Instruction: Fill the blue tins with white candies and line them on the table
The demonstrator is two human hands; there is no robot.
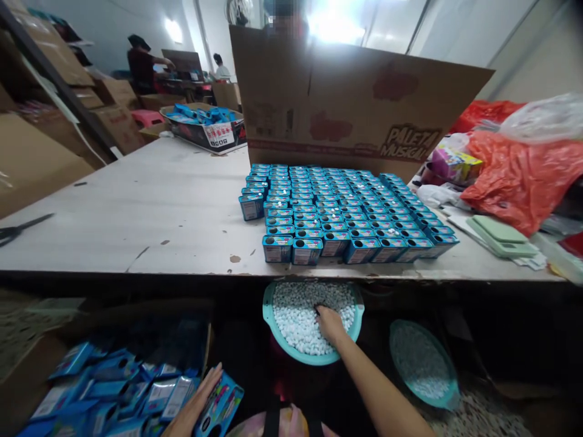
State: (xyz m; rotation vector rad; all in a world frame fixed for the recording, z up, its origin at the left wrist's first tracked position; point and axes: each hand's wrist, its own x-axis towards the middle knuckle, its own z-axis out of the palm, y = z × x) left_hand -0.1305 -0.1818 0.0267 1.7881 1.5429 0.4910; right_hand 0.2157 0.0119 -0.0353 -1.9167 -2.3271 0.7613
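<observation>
My right hand [331, 325] reaches into a turquoise basin [314, 357] full of small white candy-like pieces [294, 321]. Its fingers are closed around something small and dark at the surface of the pieces, too little of which shows to name. Low in the view, my left hand [199, 402] grips a blue printed box [223, 403] from its left side, fingers along it. Beside that hand, a carton [25, 388] holds many similar blue boxes [107, 388], lying jumbled.
Rows of upright blue boxes [337, 212] stand on the white table [182, 200], before a tall cardboard sheet [346, 103]. A tray [214, 136] of blue packs sits farther back. Scissors [22, 227], a green scale [501, 235] and a second basin [426, 364] are at the sides. People work behind.
</observation>
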